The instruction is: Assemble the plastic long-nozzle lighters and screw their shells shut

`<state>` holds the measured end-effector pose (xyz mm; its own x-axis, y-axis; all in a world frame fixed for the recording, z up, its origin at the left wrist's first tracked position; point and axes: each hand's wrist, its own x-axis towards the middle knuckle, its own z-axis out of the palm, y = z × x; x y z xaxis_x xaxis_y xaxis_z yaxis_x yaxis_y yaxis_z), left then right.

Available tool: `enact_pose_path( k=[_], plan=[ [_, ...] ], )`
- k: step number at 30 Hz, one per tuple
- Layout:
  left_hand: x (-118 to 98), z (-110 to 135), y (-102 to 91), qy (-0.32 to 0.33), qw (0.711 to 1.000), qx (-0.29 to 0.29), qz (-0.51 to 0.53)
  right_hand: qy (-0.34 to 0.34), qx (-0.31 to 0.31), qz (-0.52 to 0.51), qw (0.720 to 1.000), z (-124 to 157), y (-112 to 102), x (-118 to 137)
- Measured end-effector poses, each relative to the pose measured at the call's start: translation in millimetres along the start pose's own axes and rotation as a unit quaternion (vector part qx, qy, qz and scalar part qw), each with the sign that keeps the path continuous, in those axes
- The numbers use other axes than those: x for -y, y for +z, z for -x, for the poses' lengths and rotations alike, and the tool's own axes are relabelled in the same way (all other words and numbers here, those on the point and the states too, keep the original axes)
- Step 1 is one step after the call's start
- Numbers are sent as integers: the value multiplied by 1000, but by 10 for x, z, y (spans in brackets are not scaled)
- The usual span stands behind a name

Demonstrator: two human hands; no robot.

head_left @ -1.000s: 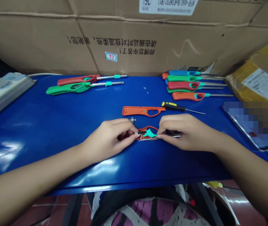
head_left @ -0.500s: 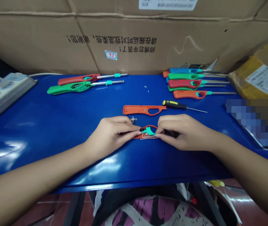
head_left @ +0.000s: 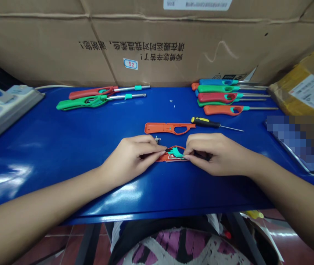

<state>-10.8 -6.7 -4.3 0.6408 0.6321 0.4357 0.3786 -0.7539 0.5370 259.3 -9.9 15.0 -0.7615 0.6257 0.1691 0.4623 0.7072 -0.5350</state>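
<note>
An orange lighter shell half (head_left: 162, 157) lies on the table between my hands, partly covered by my fingers. Inside it sit a turquoise trigger (head_left: 177, 152) and a thin white wire (head_left: 170, 158). My left hand (head_left: 137, 152) pinches a small black part at the trigger's left end. At the trigger's right tip, my right hand (head_left: 210, 152) has thumb and forefinger closed; its other fingers are curled. A small metal piece (head_left: 158, 139) lies just behind my left fingers. Farther back is the matching orange shell half (head_left: 157, 128), its inner side up.
A black-and-yellow screwdriver (head_left: 205, 122) lies behind my right hand. Several long lighters (head_left: 220, 97) are stacked at the back right. Red (head_left: 88, 93) and green (head_left: 77, 103) ones lie back left. A cardboard box (head_left: 63, 48) walls the rear; a power strip (head_left: 16, 99) stands left.
Both hands stay at the orange shell half with almost the same grip. The trigger appears to sit slightly flatter in the shell. The whole view has shifted a little.
</note>
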Motion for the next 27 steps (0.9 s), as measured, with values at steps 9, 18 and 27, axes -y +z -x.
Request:
enact_pose_path(
  k=[9,18,27],
  plan=[
    [-32,14,-5,-8,1000,25,-12,6,13,-2,1000,9,1,-1],
    [-93,40,-50,35,986,87,-135,-5,16,5,1000,9,-14,5],
    [-81,31,-37,56,984,85,-148,-6,21,24,999,8,-31,-3]
  ],
)
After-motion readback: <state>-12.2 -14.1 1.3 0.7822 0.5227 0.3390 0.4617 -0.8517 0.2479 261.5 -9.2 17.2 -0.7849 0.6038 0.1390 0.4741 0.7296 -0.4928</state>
